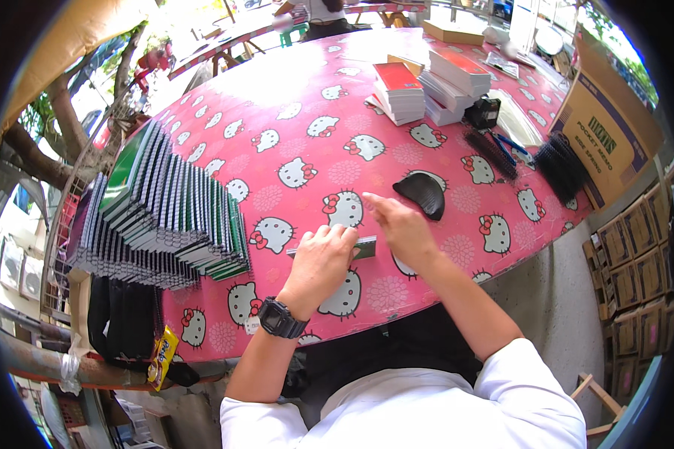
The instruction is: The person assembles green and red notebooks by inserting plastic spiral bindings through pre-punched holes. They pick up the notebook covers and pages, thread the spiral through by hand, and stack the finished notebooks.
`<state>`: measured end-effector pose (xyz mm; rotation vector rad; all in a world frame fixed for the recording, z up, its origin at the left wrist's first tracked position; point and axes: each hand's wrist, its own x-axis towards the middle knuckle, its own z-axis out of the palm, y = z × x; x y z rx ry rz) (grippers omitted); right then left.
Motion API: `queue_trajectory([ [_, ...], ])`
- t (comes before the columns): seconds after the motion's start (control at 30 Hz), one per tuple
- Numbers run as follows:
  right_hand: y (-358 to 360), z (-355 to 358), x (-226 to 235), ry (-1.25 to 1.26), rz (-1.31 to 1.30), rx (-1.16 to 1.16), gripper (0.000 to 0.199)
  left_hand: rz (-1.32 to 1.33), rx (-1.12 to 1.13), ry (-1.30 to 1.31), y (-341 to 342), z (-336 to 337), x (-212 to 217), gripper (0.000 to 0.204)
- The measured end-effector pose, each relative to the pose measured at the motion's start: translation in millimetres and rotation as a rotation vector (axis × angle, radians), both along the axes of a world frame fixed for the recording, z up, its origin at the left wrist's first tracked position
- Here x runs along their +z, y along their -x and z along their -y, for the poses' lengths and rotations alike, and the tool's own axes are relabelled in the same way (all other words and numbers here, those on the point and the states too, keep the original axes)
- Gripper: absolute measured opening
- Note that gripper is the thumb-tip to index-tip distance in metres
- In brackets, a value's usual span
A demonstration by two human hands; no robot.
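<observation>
My left hand (323, 262), with a black watch on its wrist, is closed over a small green-covered notebook (365, 248) on the pink table. The notebook shows nearly edge-on, and the fingers hide much of it. Just right of it, my right hand (401, 226) is raised over the table with its fingers stretched out toward the left, holding nothing that I can see. Beyond the right hand lies a black half-moon-shaped object (421, 195). At the left stand tall stacks of spiral-bound notebooks (168, 217) with green covers.
Red-topped paper pads (399, 93) are piled at the far right. Near them lie blue-handled pliers (514, 150), black spiral coils (562, 170) and an open cardboard box (603, 135). A yellow snack packet (162, 358) hangs by the left edge. Another person (326, 16) sits beyond the pink table (382, 176).
</observation>
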<state>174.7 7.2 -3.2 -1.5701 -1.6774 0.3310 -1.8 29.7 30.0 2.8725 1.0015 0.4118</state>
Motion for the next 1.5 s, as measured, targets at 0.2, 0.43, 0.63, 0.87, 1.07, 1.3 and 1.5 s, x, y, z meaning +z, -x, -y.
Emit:
queue_trajectory([
  [0.2,-42,29,37,0.202,-0.309,0.268,0.014,0.082,0.029,-0.033,3,-2,-9,0.018],
  [0.43,-49,29,31,-0.037,-0.109,0.387,0.017,0.130,0.000,-0.028,4,-1,-8,0.017],
  [0.63,-52,32,38,0.370,-0.260,0.424,0.036,0.204,0.031,-0.024,0,3,-10,0.022],
  [0.87,-56,18,42,0.222,-0.211,0.415,0.061,0.161,-0.064,-0.019,-3,14,-13,0.028],
  [1.07,-123,-47,2,0.259,0.347,0.329,0.066,0.279,-0.117,-0.105,-10,8,-4,0.018],
  [1.3,-114,-27,12,0.453,0.550,0.278,0.095,0.318,0.098,-0.211,-1,19,-10,0.023],
  [1.5,-93,-9,-12,0.057,0.462,0.136,0.067,0.381,0.148,-0.186,18,10,-35,0.018],
])
